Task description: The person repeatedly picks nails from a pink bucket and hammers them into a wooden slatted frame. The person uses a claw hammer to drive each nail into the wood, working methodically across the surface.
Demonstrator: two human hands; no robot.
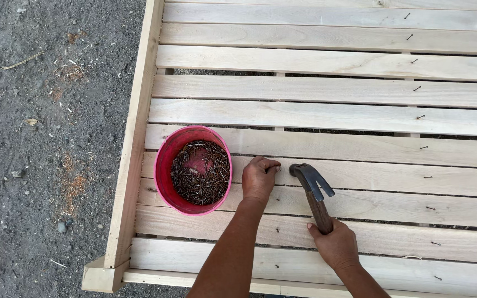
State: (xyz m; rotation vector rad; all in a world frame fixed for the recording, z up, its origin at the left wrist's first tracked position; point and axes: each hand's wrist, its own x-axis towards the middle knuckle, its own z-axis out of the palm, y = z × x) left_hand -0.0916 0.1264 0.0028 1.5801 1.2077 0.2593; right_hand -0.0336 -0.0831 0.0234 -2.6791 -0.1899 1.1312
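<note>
Left hand (pixel 259 177) pinched shut on a slat (pixel 360 175), seemingly steadying a nail too small to confirm — right hand (pixel 335 243) grips the claw hammer (pixel 311 185) poised beside it, the pink nail bucket (pixel 193 169) within easy reach.

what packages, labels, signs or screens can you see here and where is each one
No labels, signs or screens show.
The only container is a round pink tub of dark nails, open-topped, standing on the pale wooden slats just left of the left hand.
The right hand holds a claw hammer by its wooden handle.
</note>
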